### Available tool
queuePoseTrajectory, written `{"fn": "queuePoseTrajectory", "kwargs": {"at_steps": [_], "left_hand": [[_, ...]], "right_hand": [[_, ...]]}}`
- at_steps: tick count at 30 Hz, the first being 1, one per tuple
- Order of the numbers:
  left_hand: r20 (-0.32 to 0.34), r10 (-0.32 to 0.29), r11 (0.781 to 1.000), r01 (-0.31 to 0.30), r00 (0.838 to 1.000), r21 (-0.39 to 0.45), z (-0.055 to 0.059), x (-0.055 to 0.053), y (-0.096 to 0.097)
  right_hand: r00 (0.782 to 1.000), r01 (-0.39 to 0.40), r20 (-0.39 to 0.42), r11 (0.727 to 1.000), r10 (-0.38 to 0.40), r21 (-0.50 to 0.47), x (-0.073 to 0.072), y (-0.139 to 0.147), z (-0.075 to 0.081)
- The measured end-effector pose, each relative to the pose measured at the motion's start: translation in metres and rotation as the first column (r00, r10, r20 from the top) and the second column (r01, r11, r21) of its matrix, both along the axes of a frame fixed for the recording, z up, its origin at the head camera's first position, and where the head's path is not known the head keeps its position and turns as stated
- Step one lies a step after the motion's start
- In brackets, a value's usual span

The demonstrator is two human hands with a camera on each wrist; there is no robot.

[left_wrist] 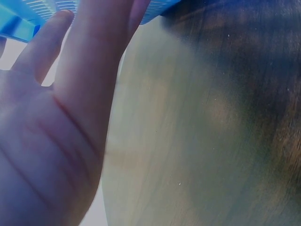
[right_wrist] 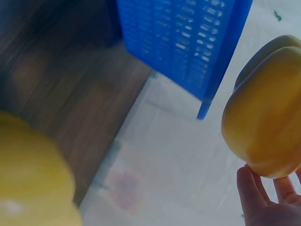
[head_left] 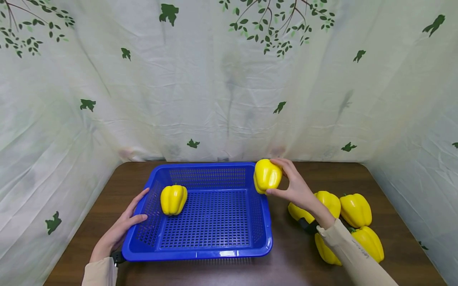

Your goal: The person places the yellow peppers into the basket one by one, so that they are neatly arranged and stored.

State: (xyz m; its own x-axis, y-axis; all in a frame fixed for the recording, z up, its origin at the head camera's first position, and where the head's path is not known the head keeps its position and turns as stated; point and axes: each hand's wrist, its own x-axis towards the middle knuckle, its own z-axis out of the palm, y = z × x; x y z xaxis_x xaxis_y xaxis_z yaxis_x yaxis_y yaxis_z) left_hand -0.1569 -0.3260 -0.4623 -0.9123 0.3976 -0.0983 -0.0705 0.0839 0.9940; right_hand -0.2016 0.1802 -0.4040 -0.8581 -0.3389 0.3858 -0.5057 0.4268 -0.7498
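My right hand [head_left: 295,186] pinches a yellow bell pepper [head_left: 268,174] between thumb and fingers, over the right rim of a blue plastic basket [head_left: 196,254]. The right wrist view shows this held pepper [right_wrist: 268,110] beside the basket's perforated side [right_wrist: 174,42], with fingertips at its lower end. At the basket's left side my left hand [head_left: 123,226] grips the rim, its thumb over the edge. Another yellow bell pepper [head_left: 173,200] sits inside the basket, towards the left. In the left wrist view, the left hand [left_wrist: 51,141] reaches up to the basket wall.
To the right, several yellow bell peppers [head_left: 356,209] lie in a group on the brown wooden table [head_left: 286,262], partly hidden by my right forearm. A pale curtain with green leaf prints [head_left: 229,99] hangs behind the table and along its sides.
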Motion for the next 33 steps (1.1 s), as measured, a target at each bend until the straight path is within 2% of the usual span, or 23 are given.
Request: {"fn": "queuePoseTrajectory", "kwargs": {"at_steps": [7,10,13,15,17,25,33], "left_hand": [[0.0,0.002,1.0,-0.002,1.0,0.005,0.0,0.0,0.001],[0.0,0.005,1.0,-0.005,1.0,0.0,-0.001,-0.001,0.001],[-0.001,0.016,1.0,-0.016,1.0,-0.021,-0.001,-0.002,0.001],[0.0,0.025,0.999,-0.025,1.0,-0.034,-0.001,-0.002,0.002],[0.001,0.033,0.999,-0.033,0.999,-0.042,-0.002,-0.003,0.003],[0.001,0.031,0.999,-0.031,1.0,-0.043,-0.002,-0.003,0.002],[0.001,0.044,0.997,-0.044,0.999,-0.061,0.0,-0.001,0.003]], "right_hand": [[0.998,-0.045,-0.031,0.999,0.045,0.003,-0.003,-0.019,0.008],[0.998,-0.064,-0.018,0.998,0.064,0.006,0.003,-0.03,0.022],[0.996,-0.09,-0.015,0.996,0.09,0.005,0.002,-0.038,0.026],[0.994,-0.105,-0.025,0.994,0.105,0.013,0.0,-0.042,0.026],[0.992,-0.12,-0.043,0.993,0.121,0.015,-0.007,-0.045,0.019],[0.983,-0.162,-0.079,0.987,0.163,0.021,-0.012,-0.069,0.022],[0.979,-0.189,-0.069,0.981,0.191,0.043,-0.014,-0.105,0.027]]}}
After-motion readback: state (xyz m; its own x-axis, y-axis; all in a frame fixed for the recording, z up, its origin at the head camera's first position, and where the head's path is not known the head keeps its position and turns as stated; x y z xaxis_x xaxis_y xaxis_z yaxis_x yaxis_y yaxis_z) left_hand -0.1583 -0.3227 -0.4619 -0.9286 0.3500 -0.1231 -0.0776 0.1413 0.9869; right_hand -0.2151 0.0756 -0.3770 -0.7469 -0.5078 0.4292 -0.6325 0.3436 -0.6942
